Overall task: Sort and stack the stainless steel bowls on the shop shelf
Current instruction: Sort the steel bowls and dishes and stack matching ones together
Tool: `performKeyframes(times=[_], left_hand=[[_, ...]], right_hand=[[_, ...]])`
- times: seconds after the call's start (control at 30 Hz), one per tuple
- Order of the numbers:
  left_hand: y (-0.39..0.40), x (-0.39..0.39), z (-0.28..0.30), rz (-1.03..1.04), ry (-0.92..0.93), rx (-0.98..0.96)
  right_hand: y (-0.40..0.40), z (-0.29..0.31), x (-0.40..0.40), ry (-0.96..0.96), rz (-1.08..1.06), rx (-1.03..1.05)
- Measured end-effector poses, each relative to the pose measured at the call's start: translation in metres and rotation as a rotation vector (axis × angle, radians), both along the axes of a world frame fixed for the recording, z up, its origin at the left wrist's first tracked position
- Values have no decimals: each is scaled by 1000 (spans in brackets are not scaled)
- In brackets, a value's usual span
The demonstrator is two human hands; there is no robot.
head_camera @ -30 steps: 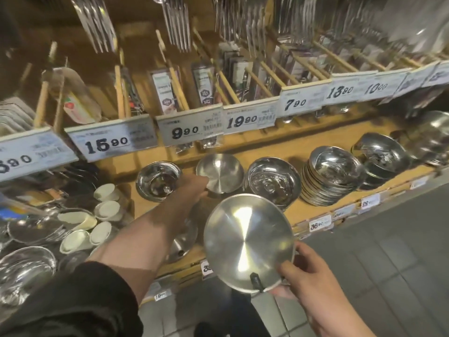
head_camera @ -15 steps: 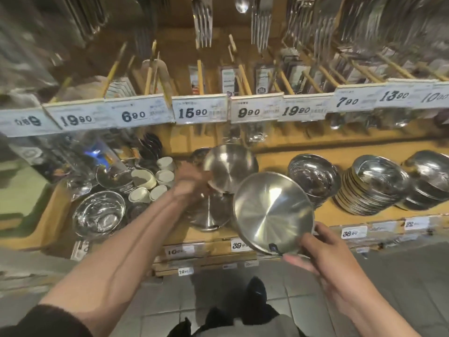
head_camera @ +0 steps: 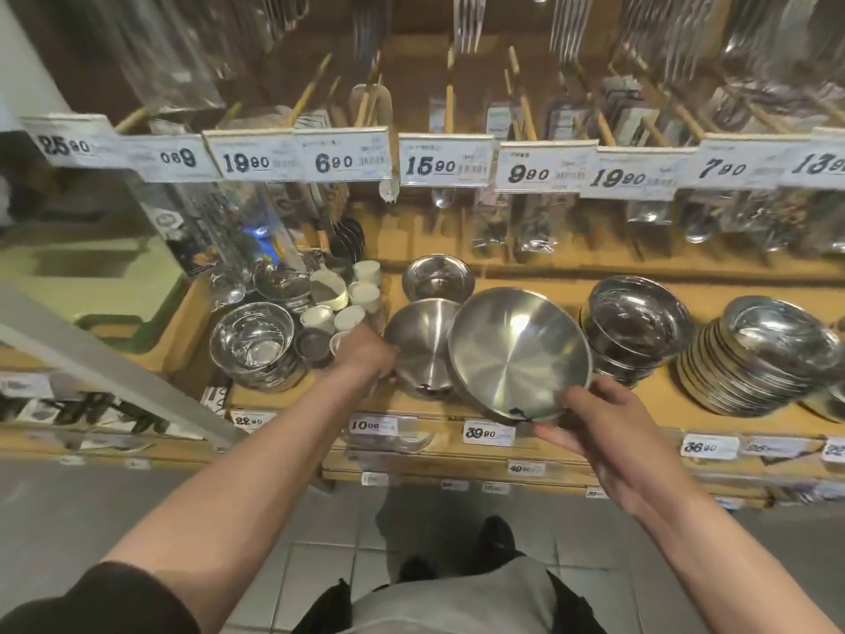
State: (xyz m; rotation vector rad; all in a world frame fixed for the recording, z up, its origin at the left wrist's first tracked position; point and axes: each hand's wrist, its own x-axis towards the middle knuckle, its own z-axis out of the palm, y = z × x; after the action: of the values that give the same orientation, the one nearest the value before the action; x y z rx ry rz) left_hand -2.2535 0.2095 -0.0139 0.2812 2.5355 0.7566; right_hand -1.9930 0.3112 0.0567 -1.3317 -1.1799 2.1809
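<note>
My right hand (head_camera: 599, 427) grips the near rim of a wide brushed steel bowl (head_camera: 516, 354), tilted so its inside faces me, above the front of the wooden shelf (head_camera: 658, 400). My left hand (head_camera: 366, 354) holds the left edge of a smaller brushed steel bowl (head_camera: 420, 340), tilted and partly hidden behind the wide one. A small shiny bowl (head_camera: 438, 276) stands behind them. To the right sit a stack of deep bowls (head_camera: 638, 327) and a stack of shallow bowls (head_camera: 759, 359).
A shiny deep bowl (head_camera: 254, 345) and several small white cups (head_camera: 347, 299) crowd the shelf's left part. Price tags (head_camera: 446, 167) and packaged cutlery hang overhead. Shelf-edge labels (head_camera: 487, 433) line the front. Tiled floor lies below.
My view has swung left and down. Both bowls have come lower toward the shelf, and the left hand's bowl now sits partly behind the wide bowl in my right hand.
</note>
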Motion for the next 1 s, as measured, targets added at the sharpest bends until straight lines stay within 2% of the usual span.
performKeyframes(times=[0.13,0.33,0.53,1.0], left_hand=[[3,0,-2,-18,47,-75],[11,0,-14,86,-106,83],[16,2,-21,169,-168,122],[14,12,-16,149,-234,22]], right_hand=[[4,-3,0,-37,-2,10],[6,-2,5,-31,-17,0],[4,-6,9,-19,-31,-7],[6,-14,5,-7,-24,-25]])
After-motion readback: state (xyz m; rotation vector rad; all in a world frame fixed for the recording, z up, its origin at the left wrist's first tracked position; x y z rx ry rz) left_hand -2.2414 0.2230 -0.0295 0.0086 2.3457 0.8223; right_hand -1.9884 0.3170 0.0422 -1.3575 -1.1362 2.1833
